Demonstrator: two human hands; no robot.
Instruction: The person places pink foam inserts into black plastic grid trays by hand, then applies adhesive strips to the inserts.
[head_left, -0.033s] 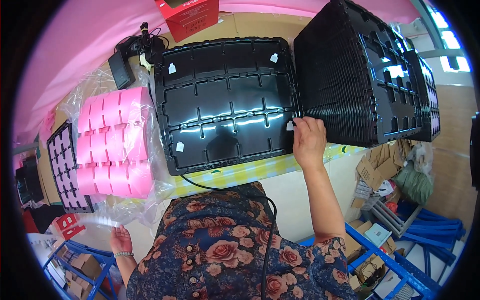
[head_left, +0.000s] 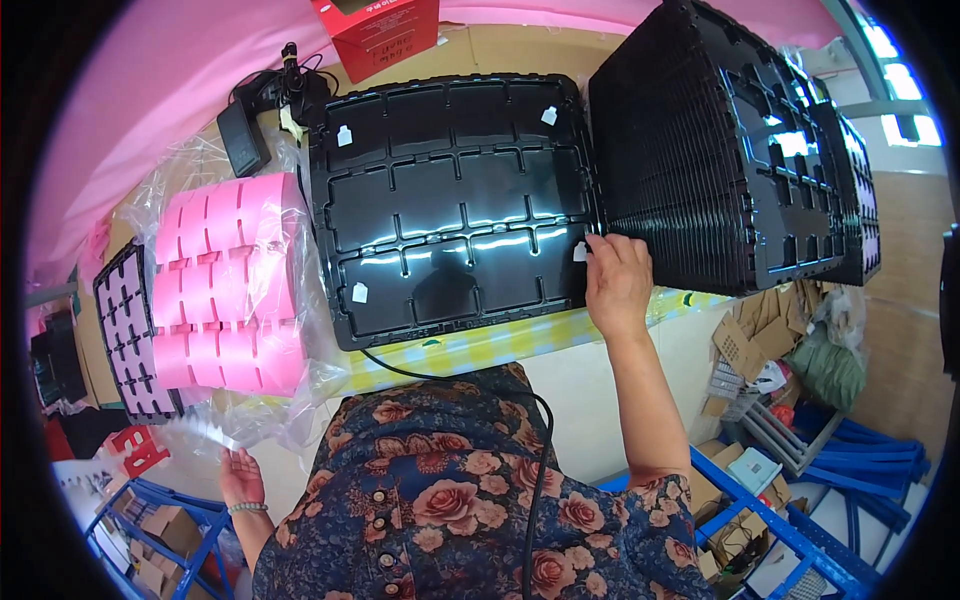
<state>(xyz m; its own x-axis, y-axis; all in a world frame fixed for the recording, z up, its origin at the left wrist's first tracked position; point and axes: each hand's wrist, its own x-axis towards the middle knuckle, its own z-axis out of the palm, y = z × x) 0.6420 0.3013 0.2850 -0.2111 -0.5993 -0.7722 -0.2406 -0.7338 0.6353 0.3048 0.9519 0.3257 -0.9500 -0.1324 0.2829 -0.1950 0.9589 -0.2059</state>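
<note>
The white tab (head_left: 580, 252) on the black tray (head_left: 455, 185) touches my nearer right hand (head_left: 618, 285) from the left; whether its grip clamps, I can't tell.

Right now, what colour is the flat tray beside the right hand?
The flat tray is glossy black, clearest in the head view.

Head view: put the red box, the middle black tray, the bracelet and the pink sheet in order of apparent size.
Largest to smallest, as they look:
1. middle black tray
2. pink sheet
3. red box, visible part only; the top edge cuts it off
4. bracelet
</note>
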